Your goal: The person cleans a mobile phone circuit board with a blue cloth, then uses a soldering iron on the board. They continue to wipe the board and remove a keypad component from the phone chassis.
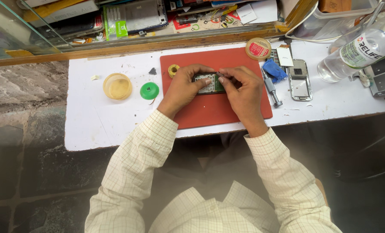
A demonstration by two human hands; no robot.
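On a red work mat (209,113) lies a small opened phone with its green circuit board (209,84) showing. My left hand (184,88) grips the phone from the left, fingers curled over its top edge. My right hand (243,91) pinches a thin pointed tool (219,74) whose tip touches the board's upper right corner. Both wrists rest on the mat, in checked shirt sleeves.
On the white table (97,121): a shallow yellow dish (117,86), a green cap (150,91), a small yellow spool (173,70), a round tape tin (258,48), a blue cloth (274,69), a metal screwdriver (272,89), a silver phone frame (300,80), a clear bottle (360,51). A glass counter edge runs behind.
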